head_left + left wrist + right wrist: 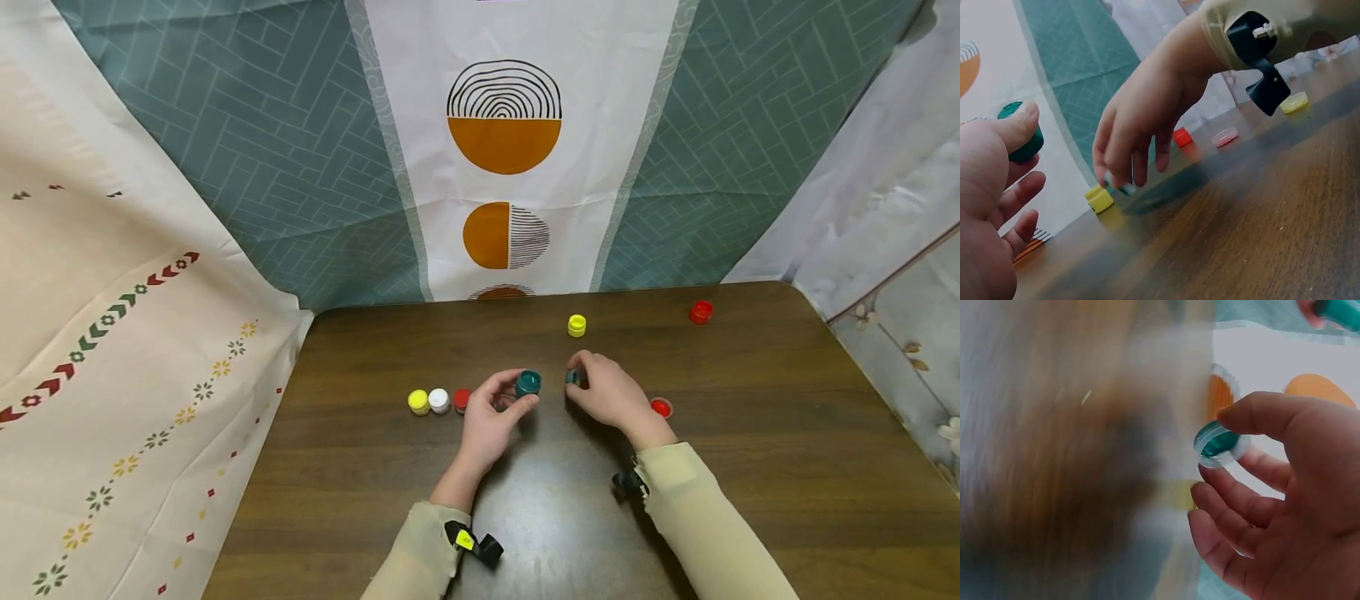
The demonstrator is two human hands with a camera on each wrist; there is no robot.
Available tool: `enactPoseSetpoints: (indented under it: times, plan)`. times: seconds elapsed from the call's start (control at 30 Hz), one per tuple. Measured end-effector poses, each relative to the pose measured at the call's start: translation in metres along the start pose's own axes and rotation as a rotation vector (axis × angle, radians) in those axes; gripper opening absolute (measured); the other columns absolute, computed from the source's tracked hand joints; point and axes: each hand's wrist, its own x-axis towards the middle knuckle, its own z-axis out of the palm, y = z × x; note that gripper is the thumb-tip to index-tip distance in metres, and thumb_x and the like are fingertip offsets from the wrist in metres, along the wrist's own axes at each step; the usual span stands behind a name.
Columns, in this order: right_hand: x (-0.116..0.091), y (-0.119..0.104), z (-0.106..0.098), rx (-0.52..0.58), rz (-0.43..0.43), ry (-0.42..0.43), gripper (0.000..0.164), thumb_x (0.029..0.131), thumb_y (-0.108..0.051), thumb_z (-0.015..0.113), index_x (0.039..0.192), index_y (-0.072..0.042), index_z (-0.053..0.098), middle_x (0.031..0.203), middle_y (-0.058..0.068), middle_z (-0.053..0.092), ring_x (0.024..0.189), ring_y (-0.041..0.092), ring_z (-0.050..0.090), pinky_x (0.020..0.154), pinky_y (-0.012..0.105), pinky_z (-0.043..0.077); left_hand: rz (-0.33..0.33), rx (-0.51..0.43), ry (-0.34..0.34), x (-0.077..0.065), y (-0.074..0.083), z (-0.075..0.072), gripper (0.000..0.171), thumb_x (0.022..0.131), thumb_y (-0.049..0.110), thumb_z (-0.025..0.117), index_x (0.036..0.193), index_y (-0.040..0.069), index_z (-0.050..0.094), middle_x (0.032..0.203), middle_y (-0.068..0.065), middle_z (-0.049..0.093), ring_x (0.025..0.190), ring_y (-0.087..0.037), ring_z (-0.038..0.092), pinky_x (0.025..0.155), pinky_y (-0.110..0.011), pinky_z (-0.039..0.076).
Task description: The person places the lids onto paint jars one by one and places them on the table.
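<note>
Between its thumb and fingers, my left hand (491, 417) holds a small dark green paint jar (528, 383) upright above the table, its top uncovered. Just to the right, my right hand (607, 392) pinches a round clear lid (1217, 445) by its rim. Green paint coats the inside of that lid, as the right wrist view shows. Jar and lid are apart. Left of the left hand stand a yellow jar (418, 402), a white jar (438, 402) and a red jar (461, 400), which the hand partly covers.
Farther back on the brown table (360, 500) are an uncovered yellow jar (577, 325) and a red jar (701, 312). A red-stained lid (662, 407) lies beside the right wrist. The left wrist view also shows a yellow lid (1294, 102). Patterned cloth (300, 150) hangs behind.
</note>
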Motion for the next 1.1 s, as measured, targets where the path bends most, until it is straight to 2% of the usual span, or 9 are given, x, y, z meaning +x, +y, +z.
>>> enactPoseSetpoints:
  times: [0.13,0.27,0.37,0.5,0.57,0.63,0.77,0.87,1.1]
  plan:
    - [-0.011,-0.011,-0.001,0.207,0.015,0.063,0.04,0.104,-0.022,0.067,0.138,-0.004,0.059,0.111,0.011,0.065,0.101,0.029,0.062,0.092,0.05,0.054,-0.003,-0.005,0.003,0.0,0.0,-0.001,0.035,0.094,0.007,0.083,0.128,0.007,0.075,0.107,-0.011,0.074,0.095,-0.023,0.065,0.081,-0.025,0.052]
    - [-0.027,-0.027,-0.003,0.407,-0.016,0.103,0.039,0.111,-0.027,0.059,0.146,-0.009,0.061,0.118,0.01,0.069,0.112,0.03,0.065,0.098,0.052,0.052,0.014,-0.01,-0.001,-0.002,0.002,-0.003,0.034,0.094,0.007,0.084,0.127,0.005,0.075,0.107,-0.01,0.074,0.094,-0.024,0.066,0.081,-0.025,0.052]
    - [-0.036,-0.036,-0.004,0.543,-0.044,0.133,0.034,0.11,-0.028,0.063,0.138,-0.01,0.067,0.119,0.009,0.07,0.113,0.029,0.064,0.095,0.05,0.053,0.03,-0.007,-0.007,-0.002,0.002,-0.003,0.034,0.094,0.007,0.083,0.127,0.005,0.075,0.107,-0.01,0.075,0.092,-0.023,0.066,0.08,-0.025,0.052]
    - [-0.045,-0.042,-0.009,0.719,-0.074,0.174,0.024,0.104,-0.018,0.072,0.12,-0.002,0.065,0.117,0.011,0.067,0.106,0.027,0.062,0.089,0.037,0.053,0.041,0.006,-0.034,-0.002,0.002,-0.001,0.034,0.094,0.007,0.083,0.128,0.005,0.075,0.108,-0.009,0.075,0.091,-0.02,0.065,0.081,-0.025,0.052]
    - [-0.049,-0.044,-0.011,0.767,-0.097,0.18,0.022,0.102,-0.013,0.072,0.119,-0.001,0.063,0.119,0.013,0.066,0.106,0.026,0.061,0.088,0.032,0.053,0.048,0.018,-0.053,-0.001,0.002,0.0,0.035,0.095,0.006,0.082,0.13,0.006,0.075,0.111,-0.009,0.075,0.091,-0.018,0.065,0.082,-0.025,0.052]
    - [-0.05,-0.044,-0.013,0.765,-0.129,0.165,0.028,0.104,-0.011,0.07,0.13,-0.002,0.064,0.125,0.013,0.066,0.108,0.027,0.062,0.088,0.03,0.053,0.057,0.033,-0.074,0.0,0.002,0.001,0.036,0.097,0.006,0.08,0.132,0.006,0.074,0.114,-0.009,0.075,0.094,-0.017,0.064,0.084,-0.026,0.052]
    - [-0.051,-0.046,-0.015,0.671,-0.212,0.133,0.042,0.109,-0.014,0.065,0.15,-0.011,0.06,0.138,0.011,0.064,0.115,0.026,0.06,0.088,0.031,0.053,0.073,0.062,-0.107,0.0,0.005,0.001,0.038,0.099,0.007,0.077,0.137,0.007,0.073,0.121,-0.009,0.074,0.101,-0.018,0.065,0.088,-0.027,0.052]
    - [-0.05,-0.048,-0.014,0.627,-0.261,0.131,0.038,0.109,-0.013,0.064,0.147,-0.012,0.063,0.142,0.008,0.061,0.118,0.024,0.056,0.088,0.034,0.051,0.061,0.066,-0.118,-0.001,0.007,0.0,0.04,0.099,0.008,0.078,0.139,0.009,0.072,0.122,-0.009,0.074,0.1,-0.02,0.064,0.087,-0.028,0.053]
    - [-0.05,-0.048,-0.015,0.559,-0.312,0.153,0.037,0.103,-0.006,0.071,0.14,-0.011,0.068,0.132,0.003,0.063,0.112,0.021,0.055,0.082,0.032,0.049,0.046,0.066,-0.083,-0.003,0.007,-0.002,0.038,0.093,0.01,0.085,0.129,0.01,0.075,0.111,-0.005,0.075,0.096,-0.021,0.065,0.082,-0.03,0.055]
